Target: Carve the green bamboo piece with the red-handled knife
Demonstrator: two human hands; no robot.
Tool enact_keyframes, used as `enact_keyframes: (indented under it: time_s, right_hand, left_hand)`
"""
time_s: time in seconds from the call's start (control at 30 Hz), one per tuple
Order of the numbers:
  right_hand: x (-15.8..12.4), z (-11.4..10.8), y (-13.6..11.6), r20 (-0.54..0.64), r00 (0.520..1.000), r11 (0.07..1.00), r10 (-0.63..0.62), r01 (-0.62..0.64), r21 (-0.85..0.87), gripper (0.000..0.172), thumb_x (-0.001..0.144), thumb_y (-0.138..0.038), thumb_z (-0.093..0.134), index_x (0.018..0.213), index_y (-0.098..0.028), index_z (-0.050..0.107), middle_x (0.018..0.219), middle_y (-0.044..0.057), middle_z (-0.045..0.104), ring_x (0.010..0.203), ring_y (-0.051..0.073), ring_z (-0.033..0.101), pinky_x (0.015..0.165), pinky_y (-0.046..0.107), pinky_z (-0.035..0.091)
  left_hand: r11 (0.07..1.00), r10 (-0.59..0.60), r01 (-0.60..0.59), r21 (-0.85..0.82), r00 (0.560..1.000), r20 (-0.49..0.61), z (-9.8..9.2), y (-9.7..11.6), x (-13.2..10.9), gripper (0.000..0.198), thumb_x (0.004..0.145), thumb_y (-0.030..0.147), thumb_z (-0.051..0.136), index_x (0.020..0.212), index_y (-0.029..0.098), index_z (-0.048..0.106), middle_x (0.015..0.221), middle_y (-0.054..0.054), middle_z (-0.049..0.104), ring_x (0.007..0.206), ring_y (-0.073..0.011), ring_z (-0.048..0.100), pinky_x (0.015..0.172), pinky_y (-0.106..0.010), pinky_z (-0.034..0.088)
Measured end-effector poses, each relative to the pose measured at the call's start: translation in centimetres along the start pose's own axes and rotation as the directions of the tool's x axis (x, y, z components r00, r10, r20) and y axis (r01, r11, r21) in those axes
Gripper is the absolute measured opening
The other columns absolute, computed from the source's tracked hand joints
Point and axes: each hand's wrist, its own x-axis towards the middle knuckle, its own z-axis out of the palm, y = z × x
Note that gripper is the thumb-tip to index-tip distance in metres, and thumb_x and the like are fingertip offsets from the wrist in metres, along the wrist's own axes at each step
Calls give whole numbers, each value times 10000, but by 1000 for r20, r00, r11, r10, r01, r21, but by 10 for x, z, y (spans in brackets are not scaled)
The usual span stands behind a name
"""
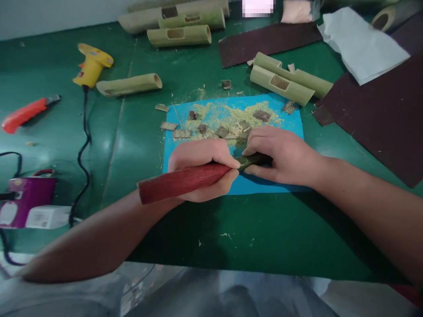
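In the head view, the chief risk lies where the tip end of the red-handled tool (pixel 178 182) meets the dark green bamboo piece (pixel 246 163); the working tip is hidden by the fingers, so I cannot tell whether it is a blade or a point; if it is sharp, a skid on the smooth, rounded skin could carry it towards the right hand (pixel 280 154), whose thumb and fingers lie just beyond; a loose hold could also let the bamboo roll, and the blue sheet (pixel 257 187) beneath might slide on the green tabletop (pixel 185 237), the more so with sawdust (pixel 228 113) and small dark scraps (pixel 262 115) strewn over it.

The left hand (pixel 206 169) is curled closely about the tool, its fingers drawn together, with thumb and forefinger pinching it near the tip, right beside the bamboo; the handle's butt points back over the left wrist; the right hand is partly open, thumb parted from the bent fingers, with the bamboo gripped in the gap between them; the bamboo piece lies between the two hands, over the near part of the sheet, its far end hidden in the right palm.
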Motion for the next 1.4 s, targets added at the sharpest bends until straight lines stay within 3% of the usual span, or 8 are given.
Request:
enact_keyframes:
  time_s: [0.17, 0.3, 0.47, 0.73, 0.93, 1.4]
  right_hand:
    - [0, 0, -1, 7, 1000, 1000, 22, -22, -2, 156, 919, -331, 664, 853, -206, 599, 881, 41, 603, 846, 196, 538, 729, 326, 362]
    - [1, 0, -1, 4, 1000, 1000, 26, -26, -17, 158, 920, -341, 659, 863, -202, 611, 896, 54, 622, 863, 206, 550, 725, 328, 365]
    - [2, 0, -2, 4, 999, 999, 32, -32, -9, 150, 919, -329, 647, 849, -199, 617, 869, 47, 615, 835, 197, 546, 718, 325, 367]
    - [1, 1, -1, -9, 1000, 1000, 20, -20, -9, 133, 913, -319, 653, 851, -210, 609, 862, 38, 609, 831, 193, 537, 716, 320, 357]
    - [1, 1, -1, 1, 1000, 1000, 23, -23, -6, 120, 917, -307, 644, 860, -206, 616, 852, 36, 600, 819, 190, 533, 707, 322, 346]
    - [0, 1, 1, -12, 1000, 1000, 9, -9, -13, 142, 926, -333, 628, 868, -206, 602, 867, 46, 599, 828, 200, 530, 727, 332, 364]
  left_hand:
    - [999, -31, 29, -29, 994, -103, -3, -6, -6, 108, 805, 100, 723, 775, 199, 696, 660, 14, 677, 550, -107, 611, 525, -255, 488]
    - [997, -27, 28, 66, 999, -27, -7, -6, -5, 36, 846, 210, 744, 879, 223, 739, 750, -11, 763, 618, -143, 692, 563, -264, 541]
    - [986, 13, -24, 163, 998, 69, -8, -4, 1, 65, 865, 283, 762, 868, 220, 748, 768, -14, 783, 616, -142, 715, 551, -229, 557]
    - [994, 6, -8, 106, 1000, 24, -6, -6, -1, 107, 862, 339, 789, 907, 257, 738, 789, 17, 783, 639, -130, 725, 589, -223, 578]
    - [994, 56, -60, 90, 998, 37, -5, -8, 0, 119, 848, 290, 812, 910, 209, 751, 778, -32, 789, 649, -143, 726, 601, -231, 579]
    - [999, 5, -7, 38, 999, 39, -1, 0, 6, 87, 818, 144, 748, 870, 208, 724, 728, -8, 727, 606, -121, 669, 556, -243, 523]
